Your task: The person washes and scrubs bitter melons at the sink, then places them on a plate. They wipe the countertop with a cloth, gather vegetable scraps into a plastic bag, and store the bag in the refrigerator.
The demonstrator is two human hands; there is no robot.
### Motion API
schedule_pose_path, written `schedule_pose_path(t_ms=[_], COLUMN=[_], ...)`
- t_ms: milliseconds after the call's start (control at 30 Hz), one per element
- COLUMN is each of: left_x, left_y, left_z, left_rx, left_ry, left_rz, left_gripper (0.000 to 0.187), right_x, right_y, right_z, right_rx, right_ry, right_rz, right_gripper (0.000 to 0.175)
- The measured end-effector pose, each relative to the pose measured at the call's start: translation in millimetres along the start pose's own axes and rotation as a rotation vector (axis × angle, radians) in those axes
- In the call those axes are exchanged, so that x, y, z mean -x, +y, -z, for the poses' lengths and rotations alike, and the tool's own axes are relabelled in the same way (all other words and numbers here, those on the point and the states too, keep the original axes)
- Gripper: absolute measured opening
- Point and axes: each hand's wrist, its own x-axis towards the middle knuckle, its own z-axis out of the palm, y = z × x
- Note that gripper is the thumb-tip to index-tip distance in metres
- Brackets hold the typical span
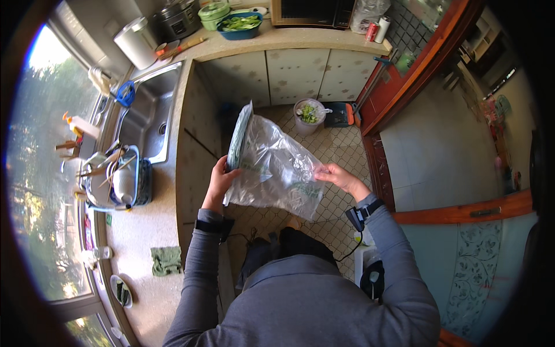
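Observation:
My left hand [221,182] is closed around the lower end of a roll of clear plastic bags [239,136], which stands tilted upward from it. From the roll a clear plastic bag [277,165] with green print spreads across to the right. My right hand [340,177] pinches the bag's far edge between thumb and fingers. The bag hangs between both hands above the tiled floor, crinkled and flat. Beyond it, on the floor, stands a bin [305,126] holding green vegetable scraps.
On the left are a steel sink [151,117], a dish rack [141,191] of bowls, and a green cloth [166,261] on the counter. A blue basin of leafy greens [239,30] stands on the far counter. A dustpan [338,115] lies beside the bin. A wooden door frame [416,78] rises at right.

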Motion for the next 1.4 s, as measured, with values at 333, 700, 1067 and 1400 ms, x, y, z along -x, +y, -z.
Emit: schedule_pose_path(t_ms=[333,700,1067,1400], left_x=[-63.8,-167.8,-339.1,-372.1], left_y=[-5.0,73.0,88.4,79.2], left_z=[-77.1,-127.1,-167.0,-304.3], left_rx=[-0.702,-0.26,0.474,-0.888], left_ry=[-0.176,-0.878,-1.01,-0.501], left_rz=[-0.082,-0.097,0.341,-0.937], left_gripper=[0.054,0.046,0.091,0.058], right_x=[-5.8,-54.7,-104.9,-118.1], right_y=[-92.0,-80.3,-62.7,-103.1], right_z=[57.3,178.3,187.0,217.5], right_rx=[-0.112,0.39,-0.865,-0.95], right_ry=[-0.12,0.167,0.508,0.919], right_rz=[0.285,0.105,0.223,0.516], right_gripper=[0.023,0.02,0.027,0.041])
